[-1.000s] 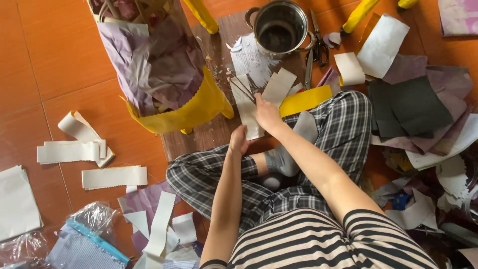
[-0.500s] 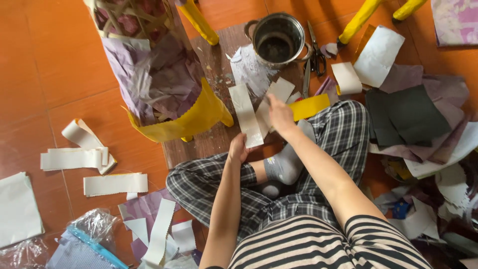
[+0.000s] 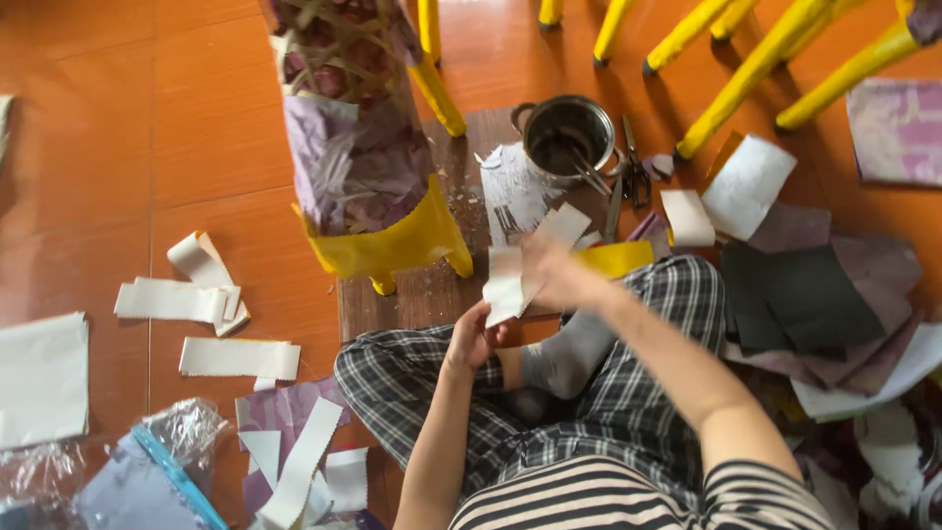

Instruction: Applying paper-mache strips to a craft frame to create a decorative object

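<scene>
A dark wooden board (image 3: pixel 412 294) lies on the orange floor before crossed legs. Above it, the blurred right hand (image 3: pixel 554 273) and the left hand (image 3: pixel 474 337) both pinch a white paper strip (image 3: pixel 504 286), fingers closed on it; its long axis runs roughly upright, pointing away from the person.

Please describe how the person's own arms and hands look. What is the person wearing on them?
Both forearms are bare, with no watch, bracelet or glove to be seen. The left hand and the right hand are bare too; the right one is blurred, so rings cannot be ruled out. Short sleeves of a black-and-white striped top end above the elbows.
</scene>
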